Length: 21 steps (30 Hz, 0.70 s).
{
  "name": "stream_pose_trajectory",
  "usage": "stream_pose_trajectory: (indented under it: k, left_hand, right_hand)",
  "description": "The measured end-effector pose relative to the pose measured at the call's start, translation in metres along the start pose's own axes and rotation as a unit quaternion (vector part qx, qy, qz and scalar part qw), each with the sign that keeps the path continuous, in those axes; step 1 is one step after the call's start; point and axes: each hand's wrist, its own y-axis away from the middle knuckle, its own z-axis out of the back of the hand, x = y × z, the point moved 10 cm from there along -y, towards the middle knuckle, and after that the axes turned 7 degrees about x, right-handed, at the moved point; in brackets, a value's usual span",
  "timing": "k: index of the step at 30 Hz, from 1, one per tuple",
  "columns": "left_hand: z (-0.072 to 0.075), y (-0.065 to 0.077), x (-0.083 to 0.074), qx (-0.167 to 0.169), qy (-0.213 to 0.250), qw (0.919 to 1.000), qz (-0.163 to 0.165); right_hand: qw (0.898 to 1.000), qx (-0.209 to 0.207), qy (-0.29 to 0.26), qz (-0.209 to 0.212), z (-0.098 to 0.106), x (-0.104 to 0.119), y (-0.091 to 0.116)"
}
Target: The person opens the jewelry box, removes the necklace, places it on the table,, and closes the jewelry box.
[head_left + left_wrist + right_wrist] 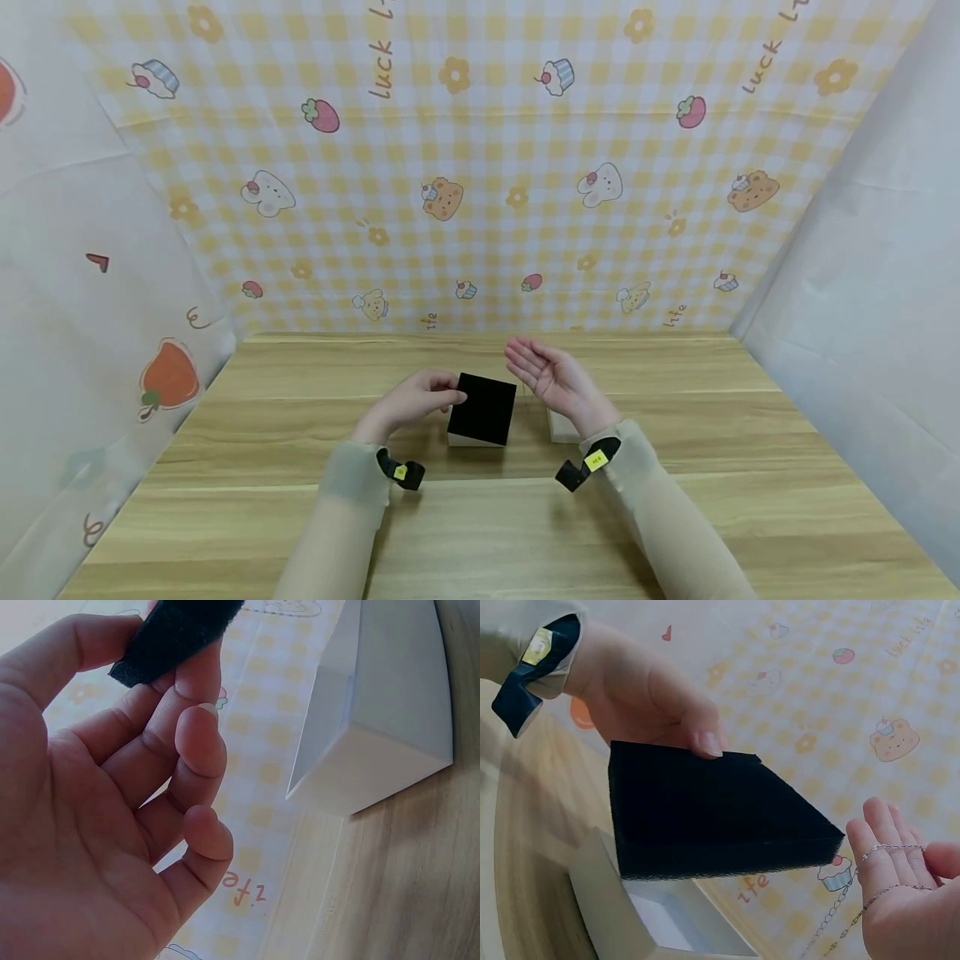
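Note:
My left hand [416,402] pinches a black foam-like pad [486,408] at its edge, thumb on top. The pad is held over an open white box [660,919], whose inside shows below it in the right wrist view. In the left wrist view the other fingers curl loosely below the pad's corner. My right hand [558,383], palm turned up, has its fingers nearly straight. A thin silver chain [892,889] lies across those fingers near the thumb in the right wrist view, and its two strands hang down beside the pad.
Partly hidden under my right wrist, a white box part [562,427] lies on the wooden table [480,533]. A checked cloth [487,167] with cartoon prints hangs behind the table. White cloth walls [862,250] stand at both sides.

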Motion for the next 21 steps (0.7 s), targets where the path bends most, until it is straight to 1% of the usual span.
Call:
stream_pose_trajectory:
  k: [4,10,18,21]
  left_hand:
    - [0.0,-0.001,0.001,0.001,-0.001,1.0,0.001]
    - [0.0,-0.001,-0.001,0.0,-0.005,1.0,-0.004]
    - [0.0,-0.001,-0.001,-0.003,-0.004,1.0,0.0]
    - [0.0,-0.001,0.0,-0.004,-0.002,1.0,-0.001]
  right_hand:
    - [1.0,0.001,0.007,-0.002,0.001,-0.004,-0.002]
    - [1.0,0.007,0.014,-0.01,0.003,-0.01,-0.004]
    - [1.0,0.003,0.014,-0.013,0.01,-0.01,-0.005]
    - [1.0,0.01,0.011,-0.016,0.012,-0.01,-0.007]
